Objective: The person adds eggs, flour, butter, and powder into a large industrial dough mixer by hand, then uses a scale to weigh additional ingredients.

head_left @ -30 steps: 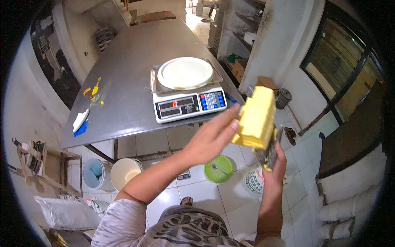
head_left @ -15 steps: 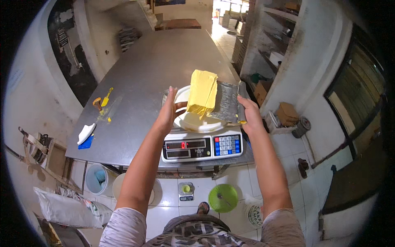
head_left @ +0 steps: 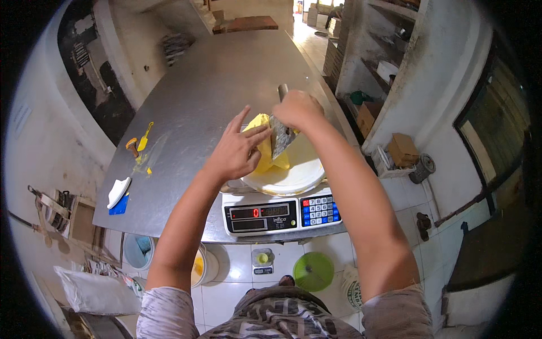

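Note:
A yellow block that looks like butter or margarine [head_left: 263, 162] stands over a round white plate [head_left: 302, 179] on a digital weighing scale [head_left: 261, 217]. My right hand [head_left: 301, 107] is closed around the tubular handle of a metal bench scraper [head_left: 281, 139]. Its blade stands steeply against the block's right side, with yellow smears on it. On the block's left, my left hand [head_left: 237, 150] has its fingers spread, some of them resting against the block. That hand covers much of the block, and whether the block's underside touches the plate is hidden.
On the steel table [head_left: 209, 90] at left lie a yellow spatula [head_left: 145, 137], a brown wooden-looking piece [head_left: 132, 147] and a white-and-blue scraper [head_left: 118, 195]. Below stand a bucket [head_left: 210, 265], a small scale [head_left: 262, 259] and a green basin [head_left: 313, 272]. Shelves [head_left: 389, 42] rise at right.
My right hand has turned over and swung the scraper from flat beside the block to steep against it. The block is lower and partly covered by my left hand, which has moved right.

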`<state>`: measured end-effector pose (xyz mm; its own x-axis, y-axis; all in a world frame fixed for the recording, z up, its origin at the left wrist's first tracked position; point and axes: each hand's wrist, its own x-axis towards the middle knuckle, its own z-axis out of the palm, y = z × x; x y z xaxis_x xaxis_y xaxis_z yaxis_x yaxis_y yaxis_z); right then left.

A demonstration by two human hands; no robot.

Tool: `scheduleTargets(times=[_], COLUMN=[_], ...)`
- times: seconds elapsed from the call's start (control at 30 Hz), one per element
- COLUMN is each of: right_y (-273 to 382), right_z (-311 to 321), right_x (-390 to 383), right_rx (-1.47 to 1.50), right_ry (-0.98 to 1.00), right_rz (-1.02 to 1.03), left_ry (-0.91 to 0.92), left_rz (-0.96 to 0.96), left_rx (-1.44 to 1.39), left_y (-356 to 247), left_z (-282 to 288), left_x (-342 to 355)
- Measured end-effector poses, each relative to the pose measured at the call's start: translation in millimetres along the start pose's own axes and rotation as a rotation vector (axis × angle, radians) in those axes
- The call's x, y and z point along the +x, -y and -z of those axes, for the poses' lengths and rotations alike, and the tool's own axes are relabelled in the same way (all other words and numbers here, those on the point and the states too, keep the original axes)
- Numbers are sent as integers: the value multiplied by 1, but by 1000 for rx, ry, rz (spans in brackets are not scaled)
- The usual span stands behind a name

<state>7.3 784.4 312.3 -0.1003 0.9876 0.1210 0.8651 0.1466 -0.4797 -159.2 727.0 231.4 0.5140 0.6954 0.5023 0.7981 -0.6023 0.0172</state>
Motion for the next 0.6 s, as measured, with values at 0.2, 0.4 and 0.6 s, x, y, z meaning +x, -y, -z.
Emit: scheduleTargets(times=[0.2,0.4,0.6], right_y=[2,-7,-13], right_z=[6,11,24], right_x=[1,-1,-10], right_rx=[-116,-78,-82], right_ry=[-11,4,-49], right_rz=[10,43,37], left_ry=[215,237,302], left_rz=[-44,-10,-13], left_rx=[142,221,270], left_y=[-6,-12,-26], left_z=[6,2,7], left_x=[16,19,30])
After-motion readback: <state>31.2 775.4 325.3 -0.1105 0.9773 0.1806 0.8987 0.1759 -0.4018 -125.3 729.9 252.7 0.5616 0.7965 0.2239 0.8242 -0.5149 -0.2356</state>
